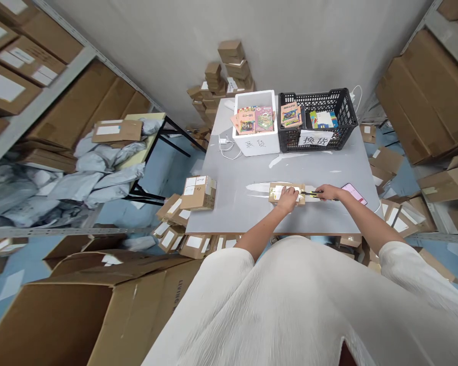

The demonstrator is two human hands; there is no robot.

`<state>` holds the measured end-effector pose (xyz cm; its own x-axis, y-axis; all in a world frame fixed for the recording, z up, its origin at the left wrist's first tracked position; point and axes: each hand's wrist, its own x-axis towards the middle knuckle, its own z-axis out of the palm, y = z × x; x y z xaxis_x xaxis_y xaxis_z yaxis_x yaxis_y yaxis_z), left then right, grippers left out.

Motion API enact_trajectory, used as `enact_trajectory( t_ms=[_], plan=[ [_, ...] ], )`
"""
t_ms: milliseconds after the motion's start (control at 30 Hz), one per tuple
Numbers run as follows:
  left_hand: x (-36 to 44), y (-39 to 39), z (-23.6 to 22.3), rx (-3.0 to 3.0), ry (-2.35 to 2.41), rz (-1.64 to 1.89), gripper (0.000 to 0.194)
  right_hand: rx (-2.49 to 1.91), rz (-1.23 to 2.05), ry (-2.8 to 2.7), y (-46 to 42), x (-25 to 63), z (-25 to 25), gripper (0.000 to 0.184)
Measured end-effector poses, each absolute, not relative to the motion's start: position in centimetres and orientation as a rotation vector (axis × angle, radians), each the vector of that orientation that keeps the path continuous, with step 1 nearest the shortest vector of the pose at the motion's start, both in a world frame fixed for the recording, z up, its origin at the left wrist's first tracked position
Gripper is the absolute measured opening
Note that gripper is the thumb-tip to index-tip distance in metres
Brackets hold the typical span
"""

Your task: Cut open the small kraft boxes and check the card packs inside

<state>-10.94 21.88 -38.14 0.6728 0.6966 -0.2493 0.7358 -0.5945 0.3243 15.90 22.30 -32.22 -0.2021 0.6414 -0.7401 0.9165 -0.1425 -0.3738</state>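
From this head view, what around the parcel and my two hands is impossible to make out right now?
- Top of the small cardboard parcel: partly covered by the left hand; label print too small to read.
- Tool in the right hand: thin, dark and too small to identify; its tip against the parcel is unclear.
- Pink phone: near end hidden behind the right forearm.
- Black crate: contents partly hidden by its mesh wall and paper sign.

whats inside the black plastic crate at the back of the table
Colourful flat booklets or packets lie inside the black plastic crate; a white paper sign on its front wall covers part of them.
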Motion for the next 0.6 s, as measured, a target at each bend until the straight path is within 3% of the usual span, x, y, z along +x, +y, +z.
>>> enact_trajectory(
  t_ms=[200,600],
  plan=[
    [-10.9,22.0,-38.1,2.494,1.103,-0.141,0.040,1.850,-1.702,1.717,19.2,16.9,-33.0,0.037],
    [-11.2,21.9,-37.9,2.475,1.083,-0.075,0.038,1.943,-1.686,1.689,16.9,16.7,-33.1,0.042]
  ],
)
